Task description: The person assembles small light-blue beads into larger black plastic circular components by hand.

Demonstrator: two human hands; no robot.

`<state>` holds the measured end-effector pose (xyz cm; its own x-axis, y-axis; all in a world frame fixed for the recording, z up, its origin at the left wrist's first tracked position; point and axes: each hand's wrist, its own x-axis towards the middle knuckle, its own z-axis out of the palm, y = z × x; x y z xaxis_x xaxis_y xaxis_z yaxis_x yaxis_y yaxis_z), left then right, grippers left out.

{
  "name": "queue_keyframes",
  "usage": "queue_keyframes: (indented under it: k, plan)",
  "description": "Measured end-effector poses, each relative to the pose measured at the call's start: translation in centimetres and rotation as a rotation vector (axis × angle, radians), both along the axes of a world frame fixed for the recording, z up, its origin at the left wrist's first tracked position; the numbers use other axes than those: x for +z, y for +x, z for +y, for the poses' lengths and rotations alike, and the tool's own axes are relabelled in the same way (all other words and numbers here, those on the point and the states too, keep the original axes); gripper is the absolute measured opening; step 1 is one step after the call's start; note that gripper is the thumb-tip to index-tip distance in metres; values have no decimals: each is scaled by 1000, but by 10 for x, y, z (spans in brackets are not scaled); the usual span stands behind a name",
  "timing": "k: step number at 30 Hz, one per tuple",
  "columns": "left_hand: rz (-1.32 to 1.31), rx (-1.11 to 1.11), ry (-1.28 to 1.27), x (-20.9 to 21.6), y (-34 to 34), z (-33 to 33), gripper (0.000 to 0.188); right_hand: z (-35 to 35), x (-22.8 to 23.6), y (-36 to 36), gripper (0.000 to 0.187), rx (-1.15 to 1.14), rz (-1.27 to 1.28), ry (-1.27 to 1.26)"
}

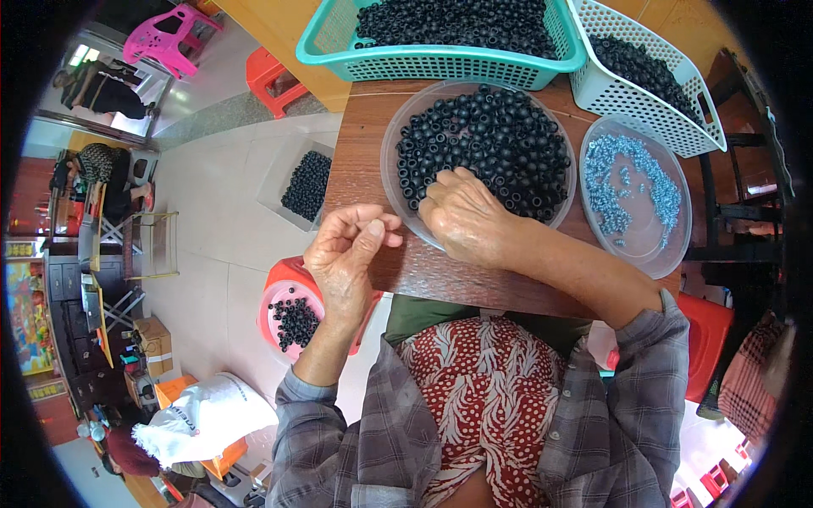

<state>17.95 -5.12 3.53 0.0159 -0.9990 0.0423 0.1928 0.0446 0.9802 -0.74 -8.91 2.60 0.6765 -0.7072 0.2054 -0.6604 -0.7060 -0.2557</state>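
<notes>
My right hand (466, 213) reaches over the near rim of a round clear tub (392, 182) filled with small black ring-shaped pieces (483, 140). Its fingers are bent down and closed among the pieces, and whatever they pinch is hidden. Just left of the tub, above the table edge, my left hand (349, 252) is raised with curled fingers and the thumb brought against them. I cannot make out what sits in that pinch. To the right of the tub, an oval clear container (627, 224) holds many small shiny bluish pieces (652, 182).
A turquoise basket (440, 63) and a white basket (652, 118), both with black pieces, stand behind the tubs. Left of the brown table (423, 275) are a pink bowl (275, 317) on a red stool and a clear bin (275, 182). Other people are in the background.
</notes>
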Motion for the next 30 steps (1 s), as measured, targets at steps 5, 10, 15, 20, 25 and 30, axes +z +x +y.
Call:
queue_keyframes:
  k: [5, 10, 15, 20, 25, 30]
  plan:
    - [-215, -48, -127, 2, 3, -20, 18, 7, 0, -7, 8, 0, 16, -35]
    - [-1002, -202, -645, 7, -12, -57, 30, 3, 1, -6, 13, 14, 43, 45]
    - [-1171, -416, -895, -1, -20, -84, 26, 9, 4, -18, 9, -31, -149, -32]
    - [-1222, -495, -950, -4, -22, -92, 17, 16, 3, -34, 8, -115, -313, -78]
    - [-1219, -549, -952, -1, -26, -88, 20, 24, 0, -52, 8, -176, -368, -50]
    - [-876, -505, -286, 16, -30, -73, 24, 39, 11, -65, 7, -268, -510, -43]
